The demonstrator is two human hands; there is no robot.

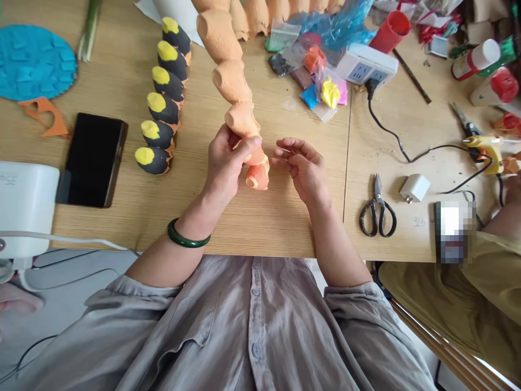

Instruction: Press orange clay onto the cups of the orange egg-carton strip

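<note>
My left hand (230,157) is closed around the lower part of a long orange egg-carton strip (232,81), thumb on top. The strip's end cup (257,177) is a deeper, shinier orange and sticks out below the thumb. Just right of that end is my right hand (303,165), its fingers loosely bent and apart, not touching the strip; I make out nothing in it. To the left lies a shorter egg-carton strip (166,111), its cups black with yellow tips.
Behind lie another orange strip (280,10), bagged coloured clay (321,89) and a power strip (368,64). Scissors (378,209), a white plug adapter (415,188) and a glue gun (486,149) are on the right. A black phone (95,157) lies left. Another person's arm (502,217) shows far right.
</note>
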